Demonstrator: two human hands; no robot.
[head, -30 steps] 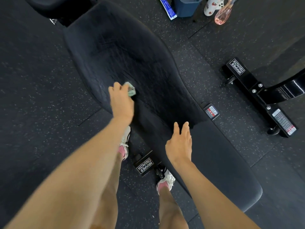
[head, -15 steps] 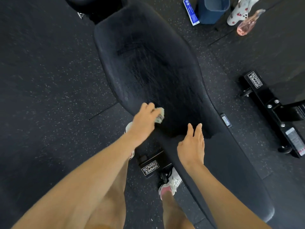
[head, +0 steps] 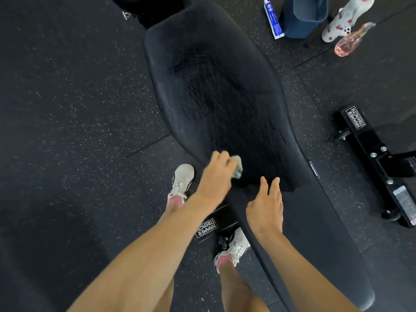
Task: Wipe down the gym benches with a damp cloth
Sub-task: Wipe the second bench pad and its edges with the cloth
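Black padded bench (head: 225, 91), streaked wet, small green cloth (head: 238, 167) on it

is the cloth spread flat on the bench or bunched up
Bunched up: only a small green wad of the cloth shows past the left hand, which grips it against the bench.

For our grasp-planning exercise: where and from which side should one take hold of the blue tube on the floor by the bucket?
Pinch the blue tube across its narrow middle from above, on the side away from the bucket: it lies flat on the floor with the bucket close beside it.
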